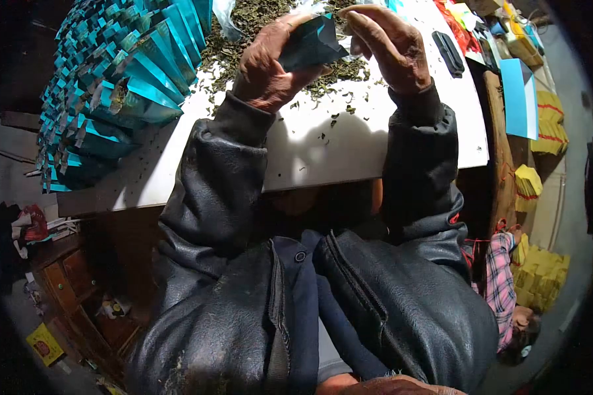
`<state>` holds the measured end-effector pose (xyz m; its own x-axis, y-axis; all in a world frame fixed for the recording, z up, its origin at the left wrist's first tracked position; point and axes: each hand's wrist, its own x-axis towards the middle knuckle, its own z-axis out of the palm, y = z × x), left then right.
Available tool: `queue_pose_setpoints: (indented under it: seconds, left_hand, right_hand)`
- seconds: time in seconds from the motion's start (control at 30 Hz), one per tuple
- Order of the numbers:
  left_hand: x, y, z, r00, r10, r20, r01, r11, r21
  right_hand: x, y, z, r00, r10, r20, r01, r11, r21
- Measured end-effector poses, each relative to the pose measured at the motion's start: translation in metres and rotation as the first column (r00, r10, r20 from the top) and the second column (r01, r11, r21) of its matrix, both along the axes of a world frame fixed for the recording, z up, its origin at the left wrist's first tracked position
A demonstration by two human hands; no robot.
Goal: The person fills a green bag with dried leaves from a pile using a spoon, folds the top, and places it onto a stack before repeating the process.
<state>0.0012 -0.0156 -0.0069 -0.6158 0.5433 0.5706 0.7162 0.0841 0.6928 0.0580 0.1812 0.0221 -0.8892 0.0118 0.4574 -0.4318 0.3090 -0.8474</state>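
My left hand (pixel 275 64) is wrapped round a small teal paper packet (pixel 313 45) with an open, folded-out end towards the right. Close to that end is my right hand (pixel 390 49), its fingers curved together; whether anything is between them cannot be made out. Beneath both hands, dark dried leaves (pixel 339 82) lie heaped and scattered on the white table (pixel 375 151). To the left rises a large stack of similar teal packets (pixel 138 79), leaning against one another in rows.
A dark flat object (pixel 447 52) lies at the table's right side. Beyond that edge are a light blue sheet (pixel 519 99) and yellow packets (pixel 550 122). A person in a pink checked shirt (pixel 501 283) is at the lower right. A wooden cabinet (pixel 79 283) stands lower left.
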Motion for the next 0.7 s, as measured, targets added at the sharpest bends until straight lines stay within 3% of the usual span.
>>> queue_pose_setpoints:
  seconds: [0.03,0.1,0.23,0.27,0.4,0.47,0.6,0.67,0.7]
  left_hand:
    - [-0.001,0.0,-0.001,1.0,0.002,0.002,-0.002,1.0,0.001]
    - [-0.003,0.001,-0.001,0.987,-0.009,-0.158,0.008,1.0,-0.003]
    - [-0.001,0.002,0.0,0.995,-0.019,-0.101,0.018,1.0,-0.009]
    - [-0.002,0.001,-0.001,0.99,-0.003,-0.14,-0.001,1.0,-0.031]
    - [-0.007,0.001,-0.006,0.961,0.005,-0.276,-0.021,0.998,-0.055]
    - [-0.008,0.002,-0.008,0.955,0.007,-0.297,-0.026,0.998,-0.061]
    - [-0.008,0.005,-0.009,0.952,-0.004,-0.305,-0.004,1.0,-0.024]
    - [-0.007,0.004,-0.008,0.952,-0.013,-0.305,-0.005,0.998,-0.056]
    - [-0.007,0.004,-0.008,0.952,-0.022,-0.304,-0.005,0.996,-0.089]
  right_hand:
    - [0.001,0.0,0.001,1.0,0.024,0.014,-0.024,1.0,-0.014]
    - [0.005,-0.004,0.008,0.998,0.045,0.049,-0.044,0.999,-0.019]
    - [0.01,-0.009,0.007,0.992,0.068,0.107,-0.07,0.997,0.014]
    - [0.01,-0.008,0.007,0.986,0.056,0.156,-0.069,0.994,0.08]
    - [0.004,0.003,-0.009,0.985,0.129,0.116,-0.134,0.99,0.041]
    - [0.005,0.002,-0.008,0.955,0.103,0.278,-0.112,0.994,0.015]
    - [0.004,0.001,-0.008,0.977,0.105,0.184,-0.116,0.992,0.048]
    - [0.002,0.0,-0.008,0.976,-0.001,0.217,-0.056,0.965,0.255]
    - [0.001,0.0,-0.009,0.976,-0.001,0.218,-0.056,0.965,0.254]
